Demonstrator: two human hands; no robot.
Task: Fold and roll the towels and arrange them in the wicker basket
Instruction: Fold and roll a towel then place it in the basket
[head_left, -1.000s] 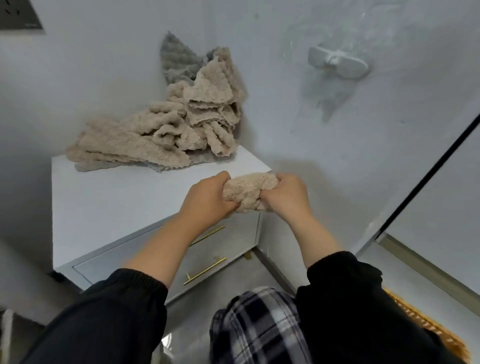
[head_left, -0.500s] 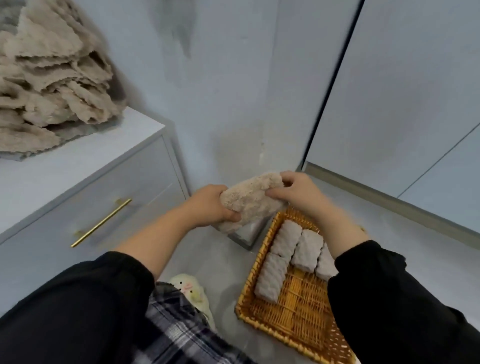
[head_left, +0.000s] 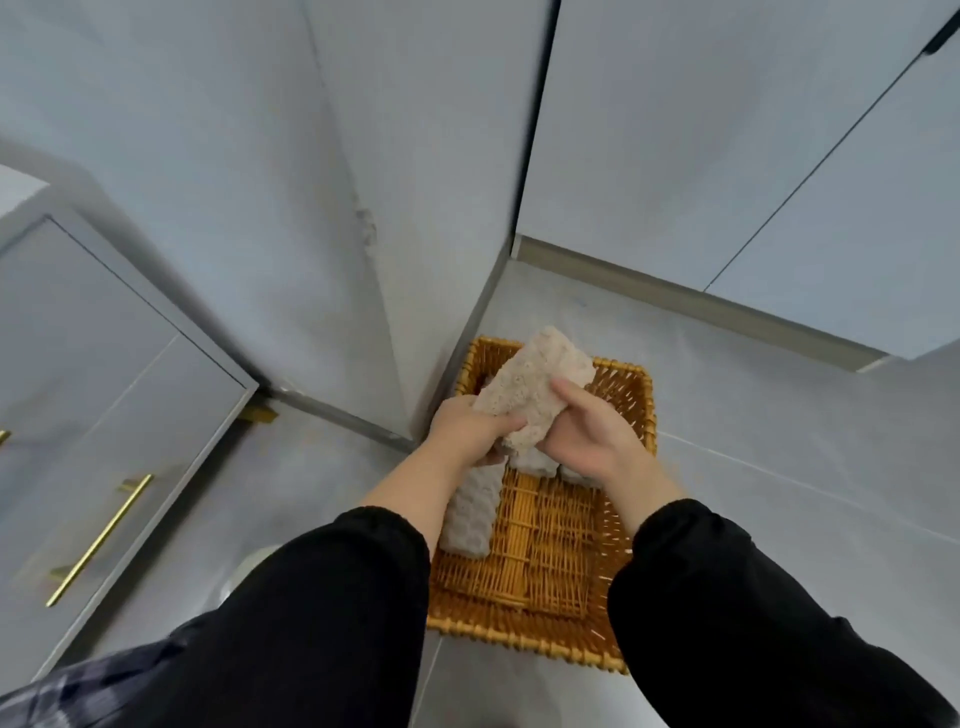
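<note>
Over the basket (head_left: 550, 551) on the floor, the head view shows the left hand (head_left: 467, 428) and right hand (head_left: 597, 439) each with fingers curled round one rolled towel (head_left: 535, 384), held tilted above the far half and not yet set down. The job looks partly done: one roll (head_left: 470, 514) lies along the left side, at least two more peek out under the hands, and the near half is bare. How many lie beneath the hands is hidden, and whether unfolded towels remain cannot be seen.
</note>
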